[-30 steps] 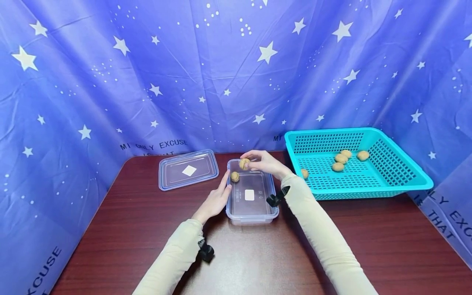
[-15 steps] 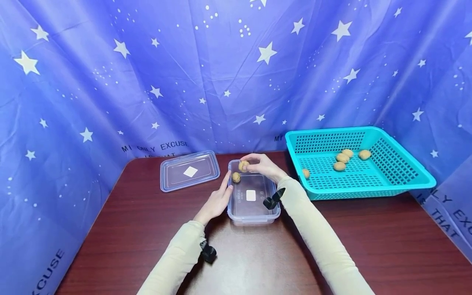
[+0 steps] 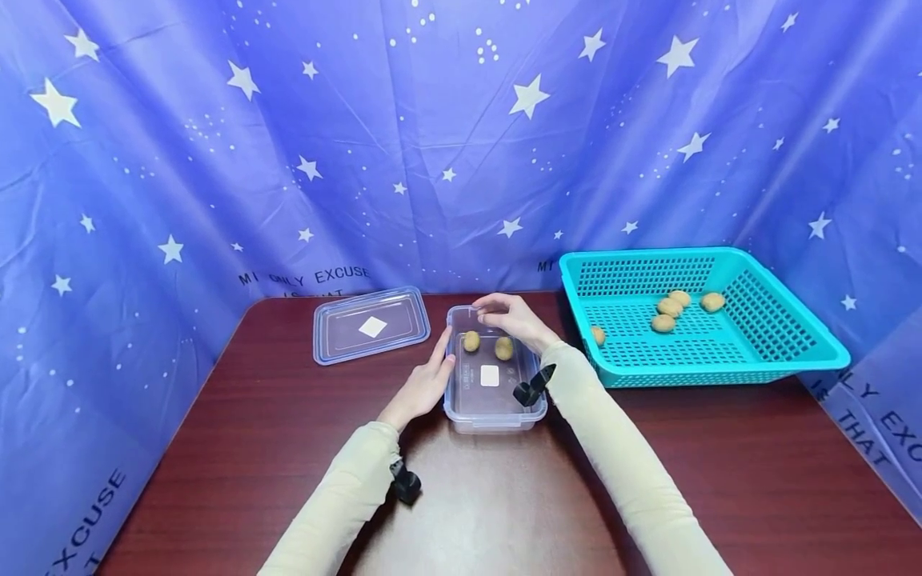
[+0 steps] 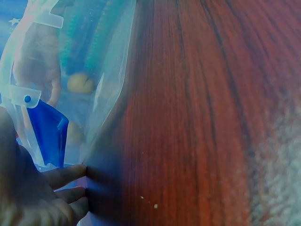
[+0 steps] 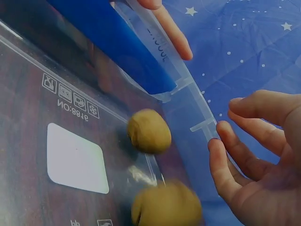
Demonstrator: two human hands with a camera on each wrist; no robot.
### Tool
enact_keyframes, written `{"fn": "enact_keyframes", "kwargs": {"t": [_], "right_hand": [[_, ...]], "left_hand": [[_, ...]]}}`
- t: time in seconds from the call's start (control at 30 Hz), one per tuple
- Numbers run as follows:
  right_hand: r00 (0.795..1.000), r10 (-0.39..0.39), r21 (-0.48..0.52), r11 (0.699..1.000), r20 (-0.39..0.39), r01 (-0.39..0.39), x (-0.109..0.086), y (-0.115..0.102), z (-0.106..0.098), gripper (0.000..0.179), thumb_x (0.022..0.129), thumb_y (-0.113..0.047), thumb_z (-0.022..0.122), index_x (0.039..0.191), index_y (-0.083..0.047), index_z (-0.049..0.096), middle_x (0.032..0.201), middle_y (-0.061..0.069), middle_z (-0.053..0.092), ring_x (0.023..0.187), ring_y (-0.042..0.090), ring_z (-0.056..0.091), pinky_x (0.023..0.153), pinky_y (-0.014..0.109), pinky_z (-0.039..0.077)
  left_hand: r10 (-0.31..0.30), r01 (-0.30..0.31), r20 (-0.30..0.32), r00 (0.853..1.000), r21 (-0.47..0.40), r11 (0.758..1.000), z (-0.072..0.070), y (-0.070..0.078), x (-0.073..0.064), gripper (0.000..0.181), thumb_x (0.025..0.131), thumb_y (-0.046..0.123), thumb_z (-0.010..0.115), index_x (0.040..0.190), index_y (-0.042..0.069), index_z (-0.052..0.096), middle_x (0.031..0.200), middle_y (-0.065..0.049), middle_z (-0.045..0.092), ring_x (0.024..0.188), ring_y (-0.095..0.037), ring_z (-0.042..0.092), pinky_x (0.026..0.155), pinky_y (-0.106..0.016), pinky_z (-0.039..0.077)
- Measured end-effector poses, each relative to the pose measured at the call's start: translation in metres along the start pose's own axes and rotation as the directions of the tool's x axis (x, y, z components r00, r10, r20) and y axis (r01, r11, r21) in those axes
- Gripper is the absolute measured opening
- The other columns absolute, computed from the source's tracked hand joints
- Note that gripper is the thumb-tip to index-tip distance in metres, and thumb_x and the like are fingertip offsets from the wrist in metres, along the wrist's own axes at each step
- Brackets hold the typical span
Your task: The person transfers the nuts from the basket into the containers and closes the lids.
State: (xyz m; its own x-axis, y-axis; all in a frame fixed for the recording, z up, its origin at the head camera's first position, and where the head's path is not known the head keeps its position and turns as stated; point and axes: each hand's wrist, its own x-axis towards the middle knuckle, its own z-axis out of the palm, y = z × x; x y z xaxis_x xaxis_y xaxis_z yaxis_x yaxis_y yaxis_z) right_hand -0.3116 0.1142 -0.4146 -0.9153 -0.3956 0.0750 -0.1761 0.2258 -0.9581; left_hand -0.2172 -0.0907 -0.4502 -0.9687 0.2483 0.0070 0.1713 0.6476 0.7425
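Two walnuts lie in the clear plastic container (image 3: pixel 497 404), one walnut (image 3: pixel 471 342) by its left wall, the other walnut (image 3: pixel 503 348) right of it. In the right wrist view the nearer walnut (image 5: pixel 167 205) is blurred. My left hand (image 3: pixel 425 384) rests along the container's left side; in the left wrist view its fingers (image 4: pixel 66 176) reach against the outer wall near a blue strip. Over the far end, my right hand (image 3: pixel 515 320) holds nothing. Its fingers are bent loosely, with fingertips (image 5: pixel 216 143) right at the far rim.
A turquoise basket (image 3: pixel 720 368) stands on the right, with several walnuts (image 3: pixel 670 307) in it. The clear lid (image 3: pixel 338 324) with a blue edge lies at the back left of the wooden table (image 3: pixel 252 448). A starry blue curtain (image 3: pixel 403 120) hangs behind.
My right hand has let go of the walnut it pinched above the far end; that walnut is now inside the container. The left hand stays on the container's side.
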Motion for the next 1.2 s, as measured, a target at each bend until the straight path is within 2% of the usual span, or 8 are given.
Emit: {"fn": "enact_keyframes", "kwargs": {"t": [0.1,0.23,0.37,0.53,0.77,1.07,1.2], "right_hand": [[1.0,0.019,-0.002,1.0,0.01,-0.019,-0.001,-0.004,-0.001,0.032,0.092,-0.002,0.062,0.122,0.007,0.06,0.117,0.024,0.061,0.105,0.027,0.058,0.093,0.044,0.047],[0.999,0.036,-0.029,0.999,0.025,-0.035,-0.008,-0.012,-0.004,0.031,0.093,-0.003,0.062,0.123,0.006,0.06,0.119,0.025,0.061,0.104,0.028,0.058,0.091,0.049,0.048],[0.999,0.005,-0.048,0.999,0.046,-0.003,-0.016,-0.025,-0.007,0.033,0.093,-0.005,0.063,0.123,0.006,0.06,0.118,0.026,0.06,0.105,0.037,0.058,0.09,0.051,0.047],[0.997,-0.042,-0.058,0.997,0.066,0.045,-0.024,-0.041,-0.013,0.033,0.092,-0.009,0.065,0.121,0.005,0.061,0.112,0.017,0.064,0.105,0.038,0.059,0.092,0.052,0.046],[0.996,-0.076,-0.117,0.99,0.052,0.082,-0.034,-0.05,-0.023,0.027,0.092,-0.011,0.065,0.117,0.0,0.065,0.112,0.012,0.064,0.1,0.026,0.061,0.087,0.038,0.051],[0.993,-0.112,-0.179,0.977,0.039,0.117,-0.05,-0.051,-0.039,0.025,0.092,-0.008,0.064,0.115,0.002,0.065,0.109,0.015,0.065,0.098,0.024,0.06,0.085,0.033,0.048],[0.994,-0.104,-0.205,0.973,0.033,0.109,-0.058,-0.05,-0.047,0.023,0.092,-0.006,0.063,0.114,0.0,0.065,0.109,0.017,0.065,0.099,0.025,0.062,0.084,0.033,0.049]], "left_hand": [[0.008,-0.008,0.0,1.0,0.006,1.0,-0.001,0.001,0.0,0.055,0.106,0.035,0.029,0.157,0.029,0.009,0.133,-0.029,0.05,0.114,-0.044,0.055,0.096,-0.054,0.042],[0.01,-0.01,0.002,1.0,0.014,1.0,-0.001,0.002,0.0,0.055,0.106,0.033,0.029,0.157,0.028,0.009,0.133,-0.029,0.05,0.114,-0.044,0.055,0.096,-0.054,0.042],[0.012,-0.012,-0.007,1.0,0.02,1.0,-0.001,0.002,0.002,0.054,0.107,0.033,0.03,0.157,0.028,0.01,0.132,-0.03,0.05,0.113,-0.045,0.055,0.095,-0.054,0.042],[0.006,-0.006,-0.012,1.0,0.023,1.0,-0.002,0.002,0.002,0.054,0.106,0.035,0.03,0.157,0.03,0.01,0.133,-0.03,0.05,0.113,-0.045,0.055,0.096,-0.054,0.042],[0.0,0.0,-0.003,1.0,0.029,1.0,0.0,0.001,0.0,0.055,0.106,0.036,0.029,0.157,0.03,0.008,0.131,-0.03,0.051,0.113,-0.044,0.055,0.096,-0.053,0.042],[0.014,-0.013,-0.01,1.0,0.03,0.999,0.0,0.002,-0.001,0.055,0.106,0.035,0.029,0.157,0.027,0.009,0.133,-0.03,0.05,0.113,-0.044,0.055,0.097,-0.052,0.042],[0.019,-0.019,-0.018,1.0,0.028,0.999,0.0,0.002,0.0,0.055,0.106,0.035,0.031,0.157,0.027,0.011,0.134,-0.028,0.05,0.114,-0.044,0.055,0.098,-0.052,0.041]]}}
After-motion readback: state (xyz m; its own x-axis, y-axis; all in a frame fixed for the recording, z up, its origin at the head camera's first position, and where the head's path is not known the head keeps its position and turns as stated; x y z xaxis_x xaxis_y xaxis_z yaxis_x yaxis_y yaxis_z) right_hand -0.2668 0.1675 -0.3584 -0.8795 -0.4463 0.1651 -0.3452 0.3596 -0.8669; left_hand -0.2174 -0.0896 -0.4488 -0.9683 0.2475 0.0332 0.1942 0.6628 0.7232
